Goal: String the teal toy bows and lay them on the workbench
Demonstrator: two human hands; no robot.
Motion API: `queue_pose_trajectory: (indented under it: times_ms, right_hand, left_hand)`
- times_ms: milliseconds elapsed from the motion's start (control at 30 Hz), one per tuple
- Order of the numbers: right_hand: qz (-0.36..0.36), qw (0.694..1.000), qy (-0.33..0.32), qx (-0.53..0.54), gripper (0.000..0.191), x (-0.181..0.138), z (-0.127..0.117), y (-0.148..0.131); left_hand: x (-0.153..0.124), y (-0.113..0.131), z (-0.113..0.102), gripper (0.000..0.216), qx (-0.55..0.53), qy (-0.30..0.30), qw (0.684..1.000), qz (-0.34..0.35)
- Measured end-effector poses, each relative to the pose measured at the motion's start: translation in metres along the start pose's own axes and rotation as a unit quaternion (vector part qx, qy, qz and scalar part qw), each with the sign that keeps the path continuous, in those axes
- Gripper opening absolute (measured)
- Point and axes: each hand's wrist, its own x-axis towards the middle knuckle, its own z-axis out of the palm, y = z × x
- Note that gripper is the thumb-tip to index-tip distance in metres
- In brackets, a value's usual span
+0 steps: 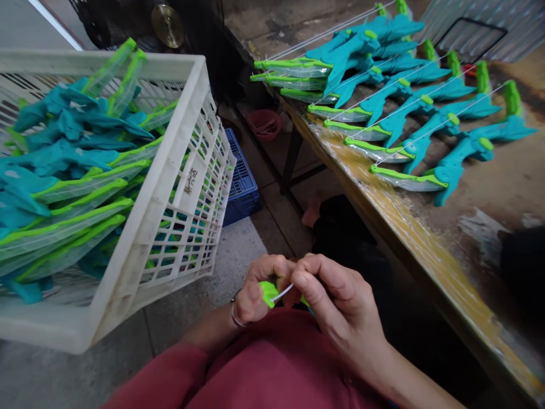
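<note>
My left hand (pixel 258 289) is closed around a bright green plastic toy piece (pixel 269 292), held close over my lap. My right hand (pixel 336 301) pinches a thin white string (pixel 283 293) against that green piece. Both hands meet just above my red clothing. Most of the held toy is hidden by my fingers.
A white slotted crate (pixel 170 170) full of teal-and-green toy guns stands at my left. Several more toy guns (pixel 404 119) with white strings lie in a row on the worn workbench (pixel 426 250) at my right. A blue crate (pixel 242 182) and a red basket (pixel 264 122) sit on the floor.
</note>
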Motion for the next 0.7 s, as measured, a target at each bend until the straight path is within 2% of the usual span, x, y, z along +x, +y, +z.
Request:
queue_pose_trajectory:
  times_ms: [167,333,533,700]
  right_hand:
    - [-0.022,0.999,-0.005,-0.025,0.022,0.002,0.0,0.001]
    - [-0.053,0.996,0.008,-0.067,0.021,0.003,0.004,0.005]
    - [-0.177,0.966,0.041,-0.185,0.011,0.005,0.012,0.007]
    - [-0.201,0.952,0.056,-0.226,0.009,0.004,0.012,0.007]
  left_hand:
    - [-0.002,-0.002,-0.002,0.043,-0.006,0.012,1.0,-0.009]
    - [-0.01,-0.005,-0.006,0.051,0.023,0.061,0.995,-0.072]
    - [-0.012,-0.003,-0.009,0.05,0.039,0.068,0.994,-0.082]
    - [-0.003,0.001,-0.009,0.054,0.033,0.082,0.992,-0.094]
